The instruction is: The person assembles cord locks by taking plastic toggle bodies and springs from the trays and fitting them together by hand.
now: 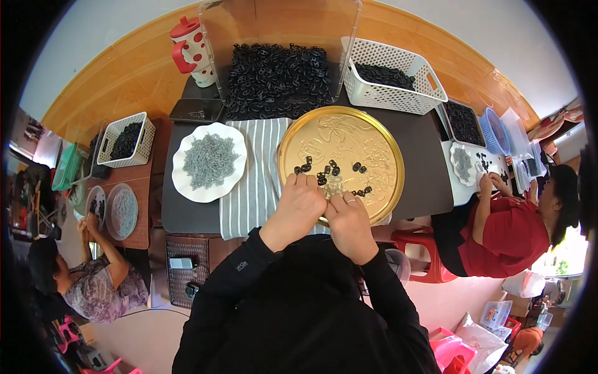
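Both my hands are closed over the near edge of a round golden tray (393, 146) with a raised pattern. My left hand (298, 204) has its fingers curled and pressed together. Right beside it, fingertips almost meeting the left ones, is my right hand (352, 225), also pinched. Whatever they hold is hidden by the fingers. Just beyond my fingertips lie several small black oval parts with holes (335, 169) and a little pile of small pale pieces (334, 186). To the left, a white wavy-rimmed plate (182, 182) carries a heap of small grey pieces (210, 161).
A striped cloth (249, 212) lies partly under the tray. Behind stand a clear bin of black parts (277, 75), a white basket (398, 92), a phone (196, 110) and a dotted tumbler (193, 53). Co-workers sit left (103, 280) and right (507, 234) at other tables.
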Available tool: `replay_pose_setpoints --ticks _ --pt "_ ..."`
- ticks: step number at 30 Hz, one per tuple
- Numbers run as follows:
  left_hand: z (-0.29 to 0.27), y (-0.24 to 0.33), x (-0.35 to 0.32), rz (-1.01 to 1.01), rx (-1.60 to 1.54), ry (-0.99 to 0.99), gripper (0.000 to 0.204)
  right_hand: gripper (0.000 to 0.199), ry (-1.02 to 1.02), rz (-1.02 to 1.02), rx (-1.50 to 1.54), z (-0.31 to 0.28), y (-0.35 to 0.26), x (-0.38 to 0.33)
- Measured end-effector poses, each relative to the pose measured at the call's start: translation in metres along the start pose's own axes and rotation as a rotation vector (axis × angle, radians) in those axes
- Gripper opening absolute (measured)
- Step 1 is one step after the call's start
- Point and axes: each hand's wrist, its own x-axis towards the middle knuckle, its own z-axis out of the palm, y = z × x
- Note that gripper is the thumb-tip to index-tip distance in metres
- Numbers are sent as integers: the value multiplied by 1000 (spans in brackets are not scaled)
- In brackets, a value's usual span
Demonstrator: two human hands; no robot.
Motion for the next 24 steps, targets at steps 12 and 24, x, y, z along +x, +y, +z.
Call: replay_pose_setpoints --ticks 12,24 --pt "3 -6 -3 15 -16 5 11 16 117 345 534 0 2 -9" --pt "-6 -8 -16 -357 -1088 311 17 11 139 411 822 10 10 -19"
